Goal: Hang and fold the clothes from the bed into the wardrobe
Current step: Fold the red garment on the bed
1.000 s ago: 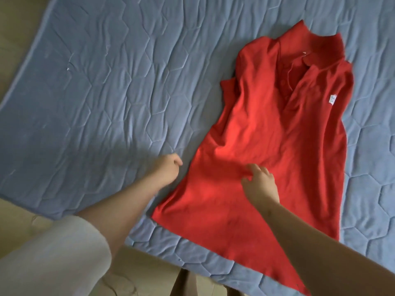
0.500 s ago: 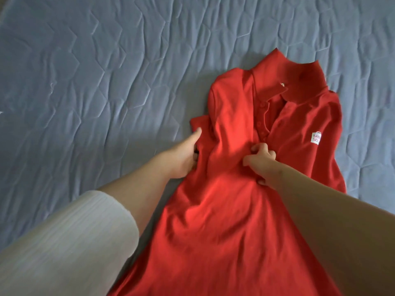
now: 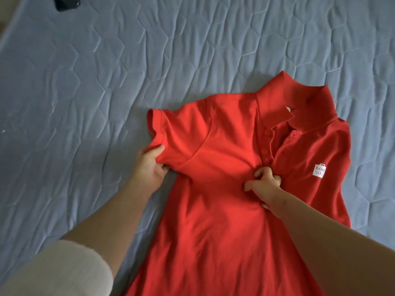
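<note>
Red polo shirt (image 3: 224,189) lies front up on the bed (image 3: 106,71), with its collar (image 3: 299,103) at the far end and its hem running out of the lower edge of the view. The left hand (image 3: 149,165) grips the short sleeve (image 3: 162,133), left of the collar and nearer the person, with the thumb on top and the fingers curled under the cuff. The right hand (image 3: 265,184) is clamped on a bunch of chest fabric below the collar, at the foot of the button placket. A white label (image 3: 320,170) sits below the collar, to its right. The sleeve on that side is not visible. Judged status: the garment is being spread flat and no fold is made yet. Remaining: fold or hang it, then move it to the wardrobe, which is out of view. A dark object (image 3: 67,2) lies far left of the collar.
</note>
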{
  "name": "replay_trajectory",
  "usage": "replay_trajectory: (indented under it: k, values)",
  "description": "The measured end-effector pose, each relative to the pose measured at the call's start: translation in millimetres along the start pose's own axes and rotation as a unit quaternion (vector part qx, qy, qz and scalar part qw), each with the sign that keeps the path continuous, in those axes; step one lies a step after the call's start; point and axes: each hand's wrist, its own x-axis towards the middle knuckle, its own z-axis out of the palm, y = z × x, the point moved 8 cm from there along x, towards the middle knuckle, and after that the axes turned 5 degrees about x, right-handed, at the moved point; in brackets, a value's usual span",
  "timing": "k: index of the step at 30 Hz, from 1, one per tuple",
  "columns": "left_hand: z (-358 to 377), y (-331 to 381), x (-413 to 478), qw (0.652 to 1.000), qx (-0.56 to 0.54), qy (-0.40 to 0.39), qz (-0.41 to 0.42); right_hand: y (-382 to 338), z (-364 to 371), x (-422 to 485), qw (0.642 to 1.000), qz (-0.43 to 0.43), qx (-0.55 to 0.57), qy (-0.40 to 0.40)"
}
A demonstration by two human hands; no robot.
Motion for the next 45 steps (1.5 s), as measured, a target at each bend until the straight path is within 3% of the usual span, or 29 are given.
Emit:
replay_trajectory:
  k: [2,4,8,12,14,16,18,20,22,24,27,29,31,33,35,39,41,45]
  values:
    - [9,2,3,0.997,0.057,-0.030,-0.044,-2,0,-1,1.000,-0.001,-0.003,-0.004]
    - [13,18,11,0.990,0.134,-0.035,-0.037,-2,0,-2,1.000,-0.002,0.000,-0.011]
    - [0,62,21,0.956,0.248,0.038,0.151,-1,0,-2,1.000,0.003,0.008,-0.017]
    - [-16,48,17,0.917,0.325,0.135,0.189,-2,1,-5,1.000,0.009,0.020,-0.020]
    - [-5,48,5,0.848,0.442,0.197,0.214,-3,0,-6,1.000,0.002,0.022,-0.009]
    - [19,57,-25,0.723,0.566,0.256,0.302,-6,-2,-8,1.000,-0.008,0.019,0.007]
    - [66,47,-58,0.630,0.615,0.181,0.438,-6,-3,-10,1.000,-0.015,0.026,0.006]
    - [112,12,-82,0.557,0.647,0.027,0.519,-7,-1,-15,0.998,-0.030,0.059,-0.019]
    - [141,-30,-89,0.505,0.708,-0.097,0.484,-8,-6,-23,0.992,-0.060,0.104,-0.038]
    - [157,-66,-85,0.467,0.764,-0.145,0.421,-8,-24,-32,0.986,-0.108,0.128,-0.011]
    - [179,-97,-89,0.420,0.806,-0.130,0.395,-3,-88,-49,0.956,-0.190,0.112,0.196]
    - [190,-110,-89,0.432,0.819,-0.122,0.357,-2,-132,-61,0.909,-0.238,0.057,0.337]
    - [193,-125,-79,0.448,0.843,-0.135,0.264,16,-164,-46,0.903,-0.180,0.096,0.379]
    - [197,-132,-72,0.433,0.866,-0.145,0.204,45,-174,-17,0.919,-0.057,0.225,0.319]
    - [202,-131,-67,0.424,0.875,-0.151,0.179,59,-160,2,0.924,0.012,0.329,0.195]
    - [206,-126,-68,0.404,0.885,-0.162,0.164,46,-123,6,0.942,0.025,0.331,-0.048]
    - [207,-124,-68,0.393,0.890,-0.169,0.160,35,-108,3,0.930,0.030,0.334,-0.150]
    - [208,-124,-65,0.379,0.894,-0.185,0.152,15,-92,-6,0.896,0.029,0.352,-0.270]
